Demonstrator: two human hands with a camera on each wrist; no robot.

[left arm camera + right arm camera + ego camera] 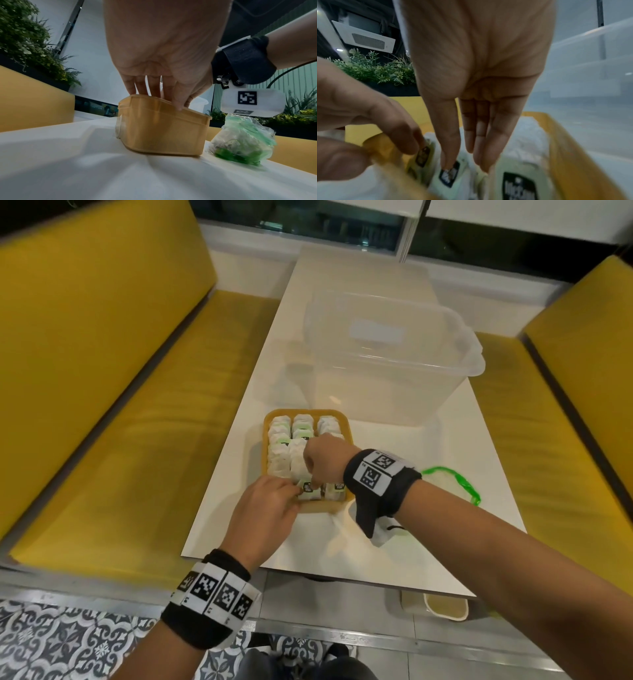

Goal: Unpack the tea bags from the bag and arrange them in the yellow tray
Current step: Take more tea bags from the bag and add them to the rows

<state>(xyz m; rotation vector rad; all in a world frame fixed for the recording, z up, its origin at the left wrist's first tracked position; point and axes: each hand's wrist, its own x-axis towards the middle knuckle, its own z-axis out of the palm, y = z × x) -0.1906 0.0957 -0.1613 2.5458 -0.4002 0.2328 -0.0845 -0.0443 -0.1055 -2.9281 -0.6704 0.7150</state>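
Note:
The yellow tray (pixel 265 440) sits on the white table, packed with three rows of white tea bags (pixel 279 453). Both hands meet at its near end. My right hand (pixel 310 478) points straight down, and its fingertips (pixel 447 164) touch a tea bag with a dark label (pixel 449 175). My left hand (pixel 295 494) reaches over the near rim. Its fingers (pixel 402 140) touch the neighbouring tea bag's label (pixel 423 157), and the thumb lies outside the rim (pixel 180 106). The clear bag with a green zip (pixel 455 484) lies right of the tray, crumpled (pixel 243 140).
A large clear plastic tub (pixel 394 354) stands just behind the tray. Yellow benches (pixel 85 371) run along both sides of the narrow table (pixel 376 542). A small bin (pixel 445 607) stands on the floor under the table's near edge.

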